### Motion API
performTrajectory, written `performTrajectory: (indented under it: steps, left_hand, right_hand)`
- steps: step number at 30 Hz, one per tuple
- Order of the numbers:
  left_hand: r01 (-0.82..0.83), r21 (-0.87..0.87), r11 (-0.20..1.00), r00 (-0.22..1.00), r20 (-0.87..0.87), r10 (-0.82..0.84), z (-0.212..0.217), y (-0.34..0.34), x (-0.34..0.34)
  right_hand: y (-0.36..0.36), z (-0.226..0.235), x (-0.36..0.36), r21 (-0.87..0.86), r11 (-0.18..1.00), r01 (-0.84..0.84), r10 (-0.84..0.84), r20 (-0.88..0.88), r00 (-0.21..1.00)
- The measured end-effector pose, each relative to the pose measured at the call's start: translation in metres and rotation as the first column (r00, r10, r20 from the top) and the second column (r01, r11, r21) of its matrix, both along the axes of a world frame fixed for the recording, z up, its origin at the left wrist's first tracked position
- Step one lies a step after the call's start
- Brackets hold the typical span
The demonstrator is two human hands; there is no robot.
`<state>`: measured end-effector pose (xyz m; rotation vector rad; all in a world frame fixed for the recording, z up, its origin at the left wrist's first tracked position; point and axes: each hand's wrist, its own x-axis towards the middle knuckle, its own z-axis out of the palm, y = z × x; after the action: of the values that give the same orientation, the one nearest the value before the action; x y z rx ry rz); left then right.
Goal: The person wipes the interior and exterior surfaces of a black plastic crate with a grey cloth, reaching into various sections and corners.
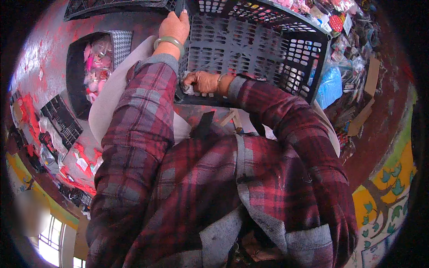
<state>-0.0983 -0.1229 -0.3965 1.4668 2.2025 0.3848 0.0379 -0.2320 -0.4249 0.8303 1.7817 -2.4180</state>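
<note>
A large black plastic crate with slotted walls and a slotted bottom is tilted in front of me, its inside facing me. My left hand, a pale green bangle on its wrist, is closed over the crate's left rim near the far corner. Down in the near left corner of the crate, my right hand is closed around a crumpled whitish cloth. The cloth presses against the crate's inner side. Most of the cloth is hidden under the fingers.
A dark box with pink packaged goods and a houndstooth flap stands at left. Another black crate lies beyond it, a smaller one nearer. At right are heaped packets, a blue plastic bag and cardboard.
</note>
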Motion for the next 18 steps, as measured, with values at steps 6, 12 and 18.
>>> performTrajectory:
  steps: [6,12,18]
  left_hand:
    - [0.004,0.008,1.000,1.000,-0.006,-0.004,-0.006,0.002,0.003]
    - [-0.011,0.046,0.999,0.997,-0.071,0.015,-0.026,0.002,-0.008]
    - [-0.015,0.023,1.000,0.999,-0.049,0.016,-0.018,0.005,-0.005]
  right_hand:
    - [0.032,-0.063,0.041,0.409,0.722,-0.558,0.341,0.491,0.801]
    - [0.068,-0.084,0.063,0.287,0.929,-0.235,0.029,0.575,0.817]
    - [-0.004,-0.114,0.004,0.509,0.783,-0.357,0.214,0.318,0.924]
